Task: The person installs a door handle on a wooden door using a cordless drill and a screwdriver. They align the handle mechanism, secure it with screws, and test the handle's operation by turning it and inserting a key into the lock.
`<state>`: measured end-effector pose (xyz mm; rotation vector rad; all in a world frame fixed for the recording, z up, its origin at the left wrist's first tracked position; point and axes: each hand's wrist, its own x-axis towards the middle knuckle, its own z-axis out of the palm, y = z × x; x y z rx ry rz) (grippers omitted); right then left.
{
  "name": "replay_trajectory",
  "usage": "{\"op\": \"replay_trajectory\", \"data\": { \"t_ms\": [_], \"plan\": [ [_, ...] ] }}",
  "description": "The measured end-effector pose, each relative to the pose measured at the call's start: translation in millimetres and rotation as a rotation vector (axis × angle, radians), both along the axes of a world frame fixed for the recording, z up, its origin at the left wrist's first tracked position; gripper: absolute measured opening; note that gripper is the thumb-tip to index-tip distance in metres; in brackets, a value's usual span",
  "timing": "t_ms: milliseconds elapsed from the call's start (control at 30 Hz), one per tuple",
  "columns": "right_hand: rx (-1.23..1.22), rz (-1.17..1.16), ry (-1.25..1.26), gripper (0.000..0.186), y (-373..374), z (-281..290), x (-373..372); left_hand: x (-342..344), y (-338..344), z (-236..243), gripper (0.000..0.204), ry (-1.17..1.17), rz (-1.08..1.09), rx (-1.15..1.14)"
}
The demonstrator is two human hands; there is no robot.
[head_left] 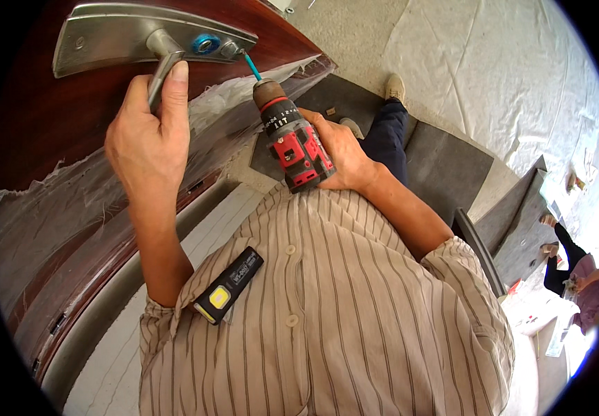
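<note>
A brushed-metal door plate (109, 35) lies against a dark red-brown door (36, 132) at the upper left. From the plate sticks out a lever handle (165, 52), and my left hand (150, 135) is wrapped round it. Beside the lever sit a blue-ringed round fitting (206, 44) and a small lock cylinder (230, 49). My right hand (344, 152) grips a red and black cordless drill (296, 142). Its long teal bit (251, 66) reaches the right end of the plate, by the cylinder. The drill's grip and trigger are hidden behind its body.
Torn clear plastic film (223, 104) hangs along the door's edge. Dark grey tiles (445, 170) and a pale plastic sheet (493, 76) cover the floor. A black clip-on lamp (230, 284) hangs on my striped shirt. Another person (583, 284) is at the far right.
</note>
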<state>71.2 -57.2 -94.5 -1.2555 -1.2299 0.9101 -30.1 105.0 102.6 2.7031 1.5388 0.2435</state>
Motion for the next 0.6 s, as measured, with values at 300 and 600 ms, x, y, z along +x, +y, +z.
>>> {"op": "replay_trajectory", "data": {
  "t_ms": [300, 600],
  "plan": [
    [0.016, -0.003, -0.018, 0.081, 2.0, 0.8, 0.4, -1.0, 2.6, -1.1, 0.045, -0.03, 0.008, -0.027],
    [0.06, 0.012, -0.021, 0.082, 7.3, -8.7, 4.6, 2.0, 1.1, -3.5, 0.045, -0.013, 0.019, 0.012]
  ]
}}
